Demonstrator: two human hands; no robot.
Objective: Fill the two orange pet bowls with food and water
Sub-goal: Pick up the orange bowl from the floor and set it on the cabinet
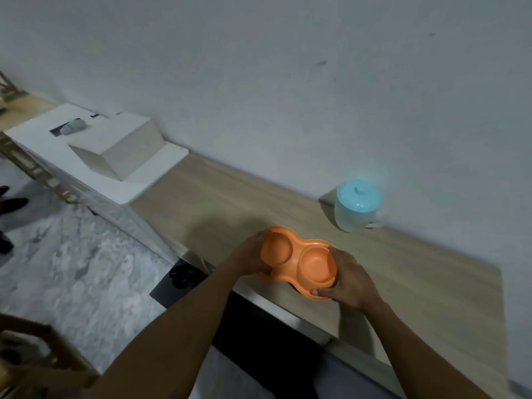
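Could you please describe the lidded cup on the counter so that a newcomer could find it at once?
Follow the long wooden counter that runs along the white wall. Near the wall, beyond the orange double bowl, stands a pale translucent cup. It alone has a light blue lid with a knob, and a small handle at its lower right.

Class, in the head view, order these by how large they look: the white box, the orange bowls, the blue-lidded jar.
Largest, tied: white box and orange bowls; they look about alike, and the bowls are nearer.
Smallest: blue-lidded jar.
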